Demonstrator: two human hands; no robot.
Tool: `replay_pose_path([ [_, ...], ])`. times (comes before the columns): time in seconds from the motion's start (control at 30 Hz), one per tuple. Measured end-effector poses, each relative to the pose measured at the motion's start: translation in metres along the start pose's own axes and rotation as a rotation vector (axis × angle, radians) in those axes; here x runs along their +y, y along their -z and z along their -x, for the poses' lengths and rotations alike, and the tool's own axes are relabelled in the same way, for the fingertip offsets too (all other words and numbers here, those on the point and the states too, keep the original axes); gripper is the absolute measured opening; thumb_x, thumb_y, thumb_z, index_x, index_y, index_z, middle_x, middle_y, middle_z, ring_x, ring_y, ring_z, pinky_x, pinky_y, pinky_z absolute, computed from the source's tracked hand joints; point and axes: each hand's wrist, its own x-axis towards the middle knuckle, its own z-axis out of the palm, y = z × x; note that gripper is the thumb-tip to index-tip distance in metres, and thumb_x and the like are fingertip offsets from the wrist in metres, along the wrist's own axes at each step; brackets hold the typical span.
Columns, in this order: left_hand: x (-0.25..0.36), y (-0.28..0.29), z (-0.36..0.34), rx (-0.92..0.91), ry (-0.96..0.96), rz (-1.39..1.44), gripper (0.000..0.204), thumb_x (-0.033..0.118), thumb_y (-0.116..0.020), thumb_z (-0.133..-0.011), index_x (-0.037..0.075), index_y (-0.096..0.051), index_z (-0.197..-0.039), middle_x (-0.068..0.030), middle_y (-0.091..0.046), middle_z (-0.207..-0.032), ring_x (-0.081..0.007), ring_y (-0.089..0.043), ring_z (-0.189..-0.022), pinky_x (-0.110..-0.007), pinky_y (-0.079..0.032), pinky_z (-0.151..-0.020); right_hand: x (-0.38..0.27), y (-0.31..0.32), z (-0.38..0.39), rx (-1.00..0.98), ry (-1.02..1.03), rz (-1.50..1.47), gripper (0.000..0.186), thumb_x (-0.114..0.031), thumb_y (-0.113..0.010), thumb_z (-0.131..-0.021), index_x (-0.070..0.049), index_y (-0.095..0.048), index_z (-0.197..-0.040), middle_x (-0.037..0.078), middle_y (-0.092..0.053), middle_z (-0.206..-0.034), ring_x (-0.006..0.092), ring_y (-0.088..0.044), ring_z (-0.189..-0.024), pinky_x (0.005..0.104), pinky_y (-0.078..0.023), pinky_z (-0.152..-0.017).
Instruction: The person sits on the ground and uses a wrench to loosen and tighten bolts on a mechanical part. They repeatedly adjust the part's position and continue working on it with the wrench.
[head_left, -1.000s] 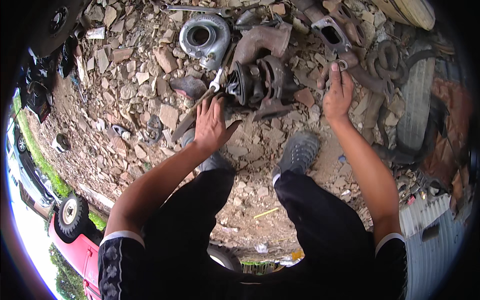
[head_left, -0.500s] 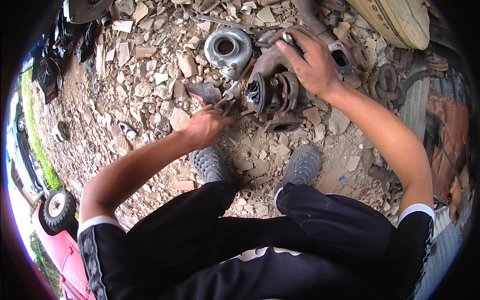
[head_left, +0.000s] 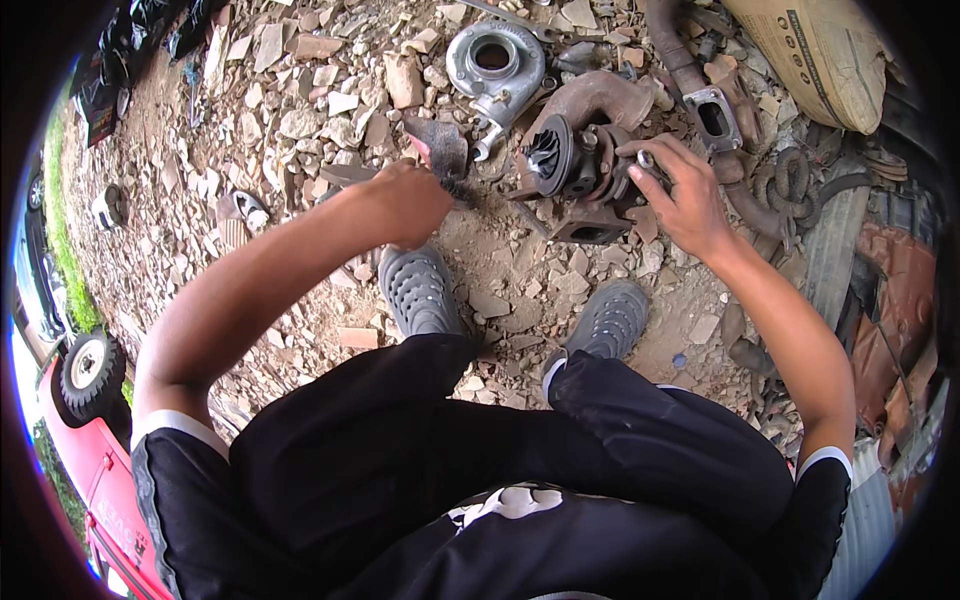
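My left hand [head_left: 405,205] is closed round what looks like a brush with dark bristles [head_left: 458,193]; a brown handle end sticks out on its other side. My right hand [head_left: 690,195] pinches a short metal piece [head_left: 646,160] between thumb and fingers, beside the rusty turbocharger [head_left: 590,165]. Whether those fingers also touch the turbocharger, I cannot tell. Its dark bladed compressor wheel [head_left: 545,155] faces left, and a flange [head_left: 592,230] points toward me. A silver compressor housing [head_left: 495,65] lies beyond it, with the open end of a wrench [head_left: 487,145] just below.
Broken stones cover the ground around my shoes [head_left: 420,290]. A grey and red scrap [head_left: 438,150] lies near my left hand. At right are a rusty pipe with a flange [head_left: 712,118], a chain [head_left: 790,185] and a tan sack [head_left: 815,60]. A red vehicle [head_left: 105,470] stands at left.
My right hand has come off the top of the rusty elbow, down to the turbocharger's right side. My left hand has moved slightly up and left, turning the brush. The view has shifted a little.
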Motion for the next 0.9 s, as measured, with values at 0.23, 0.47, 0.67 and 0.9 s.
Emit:
replay_pose_path([
  [0.23, -0.001, -0.02, -0.049, 0.559, 0.037, 0.368, 0.041, 0.017, -0.068, -0.084, 0.011, -0.064, -0.124, -0.0155, -0.06, -0.119, -0.0334, -0.064, -0.108, -0.045, -0.056, -0.091, -0.011, 0.005, 0.011, 0.034, 0.005, 0.025, 0.026, -0.013, -0.062, -0.092, -0.002, -0.066, -0.116, 0.018, -0.066, -0.107, 0.0361, -0.065, -0.1, 0.0416, -0.051, -0.088],
  [0.47, 0.028, -0.044, -0.088, 0.575, 0.096, 0.515, 0.048, 0.029, -0.072, -0.084, 0.011, -0.064, -0.127, -0.0179, -0.047, -0.148, -0.0346, -0.067, -0.109, -0.044, -0.056, -0.089, -0.003, -0.013, 0.045, 0.075, -0.081, 0.068, 0.038, -0.013, -0.063, -0.092, -0.005, -0.059, -0.129, 0.021, -0.061, -0.117, 0.0382, -0.059, -0.11, 0.0427, -0.046, -0.097],
  [0.67, 0.026, -0.035, -0.08, 0.439, -0.006, 0.296, 0.036, 0.022, -0.065, -0.082, 0.003, -0.071, -0.112, -0.0181, -0.044, -0.149, -0.0333, -0.06, -0.12, -0.043, -0.051, -0.098, 0.006, -0.017, 0.056, 0.058, -0.137, 0.039, 0.04, -0.01, -0.064, -0.091, -0.004, -0.058, -0.13, 0.021, -0.061, -0.115, 0.0379, -0.059, -0.108, 0.0422, -0.046, -0.096],
  [0.9, 0.005, -0.041, -0.06, 0.395, -0.185, 0.162, 0.046, 0.027, -0.068, -0.083, 0.005, -0.067, -0.124, -0.0169, -0.058, -0.132, -0.0308, -0.058, -0.122, -0.047, -0.039, -0.11, 0.026, -0.009, 0.058, 0.086, -0.13, 0.097, 0.04, -0.015, -0.059, -0.095, -0.007, -0.055, -0.135, 0.021, -0.061, -0.118, 0.037, -0.059, -0.111, 0.0478, -0.046, -0.099],
])
